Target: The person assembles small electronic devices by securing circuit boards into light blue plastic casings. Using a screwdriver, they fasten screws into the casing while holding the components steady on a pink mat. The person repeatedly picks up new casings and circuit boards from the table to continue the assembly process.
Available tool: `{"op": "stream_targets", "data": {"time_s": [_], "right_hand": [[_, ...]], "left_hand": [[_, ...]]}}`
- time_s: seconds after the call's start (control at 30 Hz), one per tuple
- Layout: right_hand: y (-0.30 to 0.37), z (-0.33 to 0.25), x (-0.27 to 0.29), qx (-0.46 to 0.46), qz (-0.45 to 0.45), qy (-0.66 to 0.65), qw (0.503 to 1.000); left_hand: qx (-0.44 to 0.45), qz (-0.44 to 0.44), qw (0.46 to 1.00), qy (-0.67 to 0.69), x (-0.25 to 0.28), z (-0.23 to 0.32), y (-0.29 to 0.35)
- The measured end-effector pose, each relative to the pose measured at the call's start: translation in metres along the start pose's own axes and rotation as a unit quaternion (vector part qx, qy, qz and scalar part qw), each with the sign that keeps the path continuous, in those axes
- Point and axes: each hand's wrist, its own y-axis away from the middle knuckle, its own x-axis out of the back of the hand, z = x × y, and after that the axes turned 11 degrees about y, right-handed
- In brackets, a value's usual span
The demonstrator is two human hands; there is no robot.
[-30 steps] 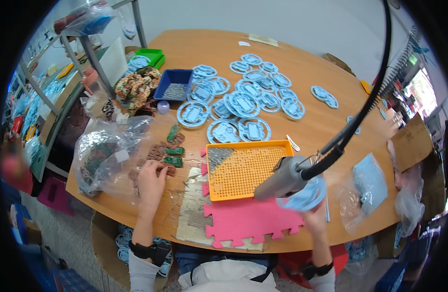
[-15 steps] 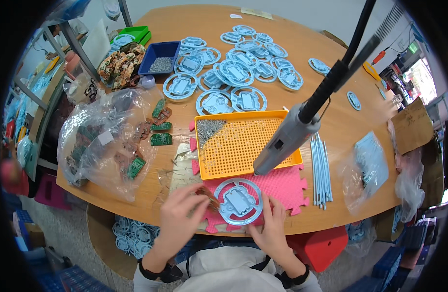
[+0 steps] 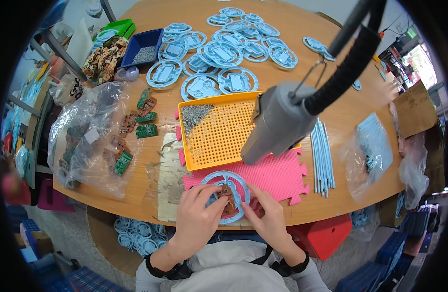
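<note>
A light blue plastic wheel-shaped part (image 3: pixel 225 174) lies in front of me near the table's front edge, on the pink foam mat (image 3: pixel 282 177). My left hand (image 3: pixel 197 211) is closed on a brown circuit board (image 3: pixel 228 199), fingertips and thumb pressing it at the middle of the wheel. The board covers most of that middle, and my left fingers hide the wheel's left side. My right hand (image 3: pixel 268 216) holds the wheel's right rim between thumb and index finger. Just beyond my hands stands a yellow perforated tray (image 3: pixel 219 163) with small screws (image 3: pixel 195 117) heaped in its left corner.
A grey electric screwdriver (image 3: pixel 277 121) hangs over the tray. Green and brown circuit boards (image 3: pixel 146 130) lie left beside a clear bag (image 3: pixel 95 121). Several blue wheels (image 3: pixel 224 53) and a dark blue bin (image 3: pixel 143 48) stand farther back. Blue rods (image 3: pixel 322 160) lie right.
My left hand has brought the brown board from beside the wheel onto its middle. The right hand stays at the rim. The view has shifted, and the screwdriver appears larger.
</note>
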Motion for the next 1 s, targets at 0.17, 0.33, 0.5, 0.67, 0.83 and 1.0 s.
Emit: {"op": "stream_targets", "data": {"time_s": [0.17, 0.33, 0.5, 0.67, 0.83, 1.0], "right_hand": [[0.005, 0.001, -0.007, 0.011, 0.026, 0.0, 1.0], [0.007, 0.0, -0.007, 0.035, 0.036, 0.019, 0.999], [0.006, 0.0, -0.007, 0.045, 0.033, 0.03, 0.998], [0.006, 0.0, -0.005, 0.037, 0.024, 0.034, 0.998], [-0.003, 0.004, 0.007, -0.002, -0.041, -0.019, 0.999], [-0.012, 0.001, 0.027, -0.038, -0.07, -0.03, 0.996]], "left_hand": [[0.018, 0.026, 0.999, -0.032, 0.003, 0.007, 0.003], [0.02, 0.0, 0.999, -0.046, 0.004, 0.006, 0.002], [0.022, -0.004, 0.998, -0.054, 0.005, 0.005, 0.002], [0.013, -0.032, 0.999, -0.035, 0.007, 0.0, 0.0], [0.012, -0.035, 0.999, -0.008, 0.006, -0.003, 0.002], [0.013, -0.014, 0.999, -0.046, -0.004, -0.003, 0.009]]}}
